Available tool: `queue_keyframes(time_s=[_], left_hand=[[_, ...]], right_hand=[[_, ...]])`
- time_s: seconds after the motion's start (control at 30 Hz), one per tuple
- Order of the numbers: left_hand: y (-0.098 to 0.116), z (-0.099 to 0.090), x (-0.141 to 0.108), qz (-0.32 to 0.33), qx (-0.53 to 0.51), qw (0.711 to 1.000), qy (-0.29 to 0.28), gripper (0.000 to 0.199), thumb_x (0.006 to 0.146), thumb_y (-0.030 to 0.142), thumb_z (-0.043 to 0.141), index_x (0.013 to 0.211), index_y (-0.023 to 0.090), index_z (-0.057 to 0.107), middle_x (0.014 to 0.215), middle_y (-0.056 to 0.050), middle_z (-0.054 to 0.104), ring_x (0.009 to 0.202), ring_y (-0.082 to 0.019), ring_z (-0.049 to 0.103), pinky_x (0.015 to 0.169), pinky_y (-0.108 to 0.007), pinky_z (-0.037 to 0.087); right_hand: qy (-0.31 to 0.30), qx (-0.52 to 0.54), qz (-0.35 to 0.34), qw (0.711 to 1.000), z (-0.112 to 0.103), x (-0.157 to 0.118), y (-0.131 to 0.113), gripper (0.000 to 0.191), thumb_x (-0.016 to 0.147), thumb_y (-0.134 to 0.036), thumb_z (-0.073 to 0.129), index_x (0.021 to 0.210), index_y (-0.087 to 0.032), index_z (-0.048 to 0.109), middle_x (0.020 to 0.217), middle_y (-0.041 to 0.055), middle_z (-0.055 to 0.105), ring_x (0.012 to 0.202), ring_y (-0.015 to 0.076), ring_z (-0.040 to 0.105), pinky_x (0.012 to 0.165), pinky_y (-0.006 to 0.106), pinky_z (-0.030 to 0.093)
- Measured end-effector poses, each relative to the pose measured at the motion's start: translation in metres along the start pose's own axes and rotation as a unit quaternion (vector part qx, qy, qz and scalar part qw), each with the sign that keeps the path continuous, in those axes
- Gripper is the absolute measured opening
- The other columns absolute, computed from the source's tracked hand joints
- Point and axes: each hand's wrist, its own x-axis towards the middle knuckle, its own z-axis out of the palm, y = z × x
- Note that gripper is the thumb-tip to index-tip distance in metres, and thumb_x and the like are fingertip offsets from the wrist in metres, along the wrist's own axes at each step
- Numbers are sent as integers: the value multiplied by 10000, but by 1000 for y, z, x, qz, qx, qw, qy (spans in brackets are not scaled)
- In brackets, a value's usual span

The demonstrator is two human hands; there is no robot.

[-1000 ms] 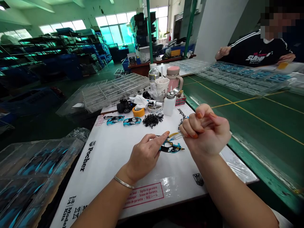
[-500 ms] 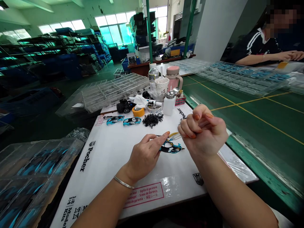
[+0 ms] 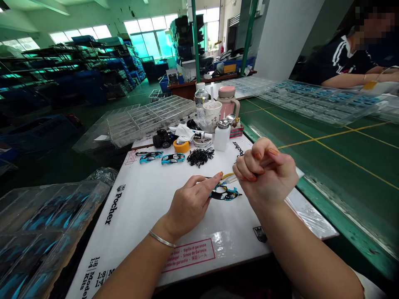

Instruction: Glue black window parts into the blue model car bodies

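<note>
My left hand (image 3: pixel 190 199) is closed on a small blue and black model car body part (image 3: pixel 227 193), held just above the white board (image 3: pixel 149 232). Its fingertips cover the part's left end. My right hand (image 3: pixel 266 170) is raised just to the right, fingers curled around a slim whitish tool (image 3: pixel 231 179), of which only the ends show at either side of the fist. The tool's near end points at the part; whether it touches is unclear. Two similar blue and black parts (image 3: pixel 173 158) lie farther back, beside a pile of small black pieces (image 3: pixel 200 157).
Behind are a yellow tape roll (image 3: pixel 181 146), a white pump bottle (image 3: pixel 222 138), a lidded cup (image 3: pixel 212 114) and a pink flask (image 3: pixel 227 101). Clear compartment trays stand at left (image 3: pixel 46 232) and back (image 3: pixel 152 120). A co-worker (image 3: pixel 346 66) sits at right behind more trays.
My hands and the held part stay almost still. The co-worker at the right has leaned slightly and shifted their arms.
</note>
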Motion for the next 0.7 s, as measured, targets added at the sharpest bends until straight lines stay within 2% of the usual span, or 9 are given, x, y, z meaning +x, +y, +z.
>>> queue_keyframes(time_s=[0.3,0.7], left_hand=[[-1,-3,-2,3,-3,1000,2,722,826,2,548,1480,222,334,1186,-15,683,1009,-196,568,807,-315,599],[-1,-4,-1,-1,-1,1000,2,724,821,5,568,1473,218,335,1185,-9,685,1016,-197,567,821,-324,599]], right_hand=[[3,-18,-10,1000,1,1,-2,238,800,-359,543,658,-207,427,458,-92,147,359,74,143,380,197,200],[7,-23,-11,1000,1,1,-3,255,808,-358,552,658,-205,413,463,-87,144,363,74,146,382,195,198]])
